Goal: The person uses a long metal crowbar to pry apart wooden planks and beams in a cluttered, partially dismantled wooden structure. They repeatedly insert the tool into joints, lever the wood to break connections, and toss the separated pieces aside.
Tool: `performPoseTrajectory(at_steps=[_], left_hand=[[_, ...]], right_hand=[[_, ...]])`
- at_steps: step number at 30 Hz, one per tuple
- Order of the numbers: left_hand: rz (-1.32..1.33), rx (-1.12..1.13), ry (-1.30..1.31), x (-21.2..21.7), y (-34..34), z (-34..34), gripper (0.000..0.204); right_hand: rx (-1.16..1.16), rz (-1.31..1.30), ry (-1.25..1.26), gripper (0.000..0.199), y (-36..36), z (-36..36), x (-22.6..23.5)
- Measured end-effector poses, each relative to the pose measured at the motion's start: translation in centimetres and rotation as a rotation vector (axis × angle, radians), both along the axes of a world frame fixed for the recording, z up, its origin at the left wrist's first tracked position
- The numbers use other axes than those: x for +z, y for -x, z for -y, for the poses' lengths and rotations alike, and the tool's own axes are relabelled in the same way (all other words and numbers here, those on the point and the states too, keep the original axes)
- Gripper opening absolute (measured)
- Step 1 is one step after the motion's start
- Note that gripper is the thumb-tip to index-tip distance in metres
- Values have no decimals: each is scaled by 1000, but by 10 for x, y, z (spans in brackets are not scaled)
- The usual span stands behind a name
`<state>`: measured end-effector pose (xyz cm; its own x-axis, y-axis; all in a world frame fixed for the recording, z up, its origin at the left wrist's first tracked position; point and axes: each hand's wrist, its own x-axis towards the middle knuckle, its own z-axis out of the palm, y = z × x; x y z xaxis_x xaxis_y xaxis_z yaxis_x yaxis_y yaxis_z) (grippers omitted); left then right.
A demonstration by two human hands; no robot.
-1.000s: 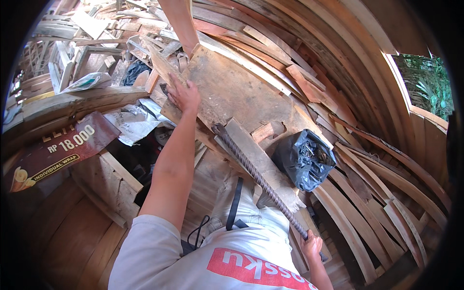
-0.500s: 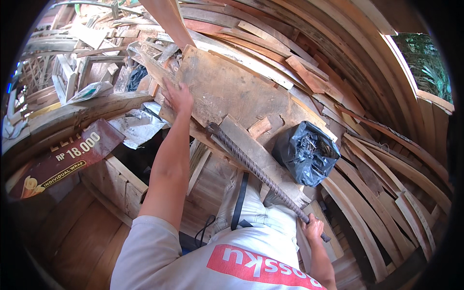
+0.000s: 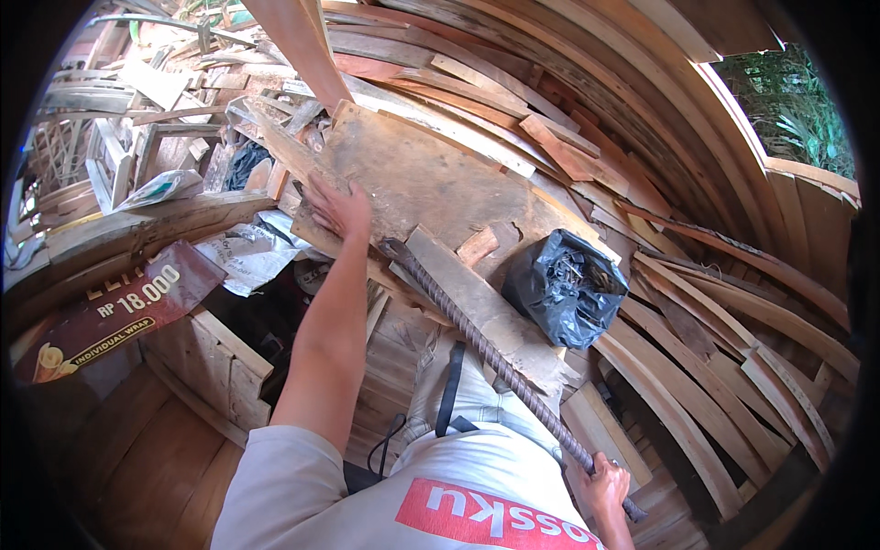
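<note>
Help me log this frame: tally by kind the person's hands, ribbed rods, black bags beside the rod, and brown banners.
Left hand and right hand: 2
Rod: 1
Bag: 1
Banner: 1
Total: 5

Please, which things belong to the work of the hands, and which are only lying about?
Seemingly in use:
- ribbed metal rod, gripped by the right hand
- narrow plank, under the left hand

Seemingly just lying about:
- black plastic bag
- brown printed banner
- white sack

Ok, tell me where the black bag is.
The black bag is right of centre in the head view, beside the short plank alongside the ribbed metal bar.
</note>
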<state>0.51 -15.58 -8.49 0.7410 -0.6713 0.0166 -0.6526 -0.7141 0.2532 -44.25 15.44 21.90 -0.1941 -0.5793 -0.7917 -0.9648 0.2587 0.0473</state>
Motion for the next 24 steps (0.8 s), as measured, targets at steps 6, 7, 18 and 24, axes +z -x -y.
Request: performPoseTrajectory(at_steps=[6, 7, 18, 24], left_hand=[[-15, 40, 23, 6, 9, -1, 80], [-19, 44, 10, 5, 11, -4, 80], [-8, 68, -47, 5, 14, 3, 76], [-4, 57, -87, 5, 13, 3, 76]], right_hand=[[-148, -99, -47, 21, -18, 18, 15], [-199, -106, -61, 21, -19, 19, 11], [-191, -130, -49, 18, 7, 4, -53], [-151, -117, -18, 17, 2, -11, -55]])
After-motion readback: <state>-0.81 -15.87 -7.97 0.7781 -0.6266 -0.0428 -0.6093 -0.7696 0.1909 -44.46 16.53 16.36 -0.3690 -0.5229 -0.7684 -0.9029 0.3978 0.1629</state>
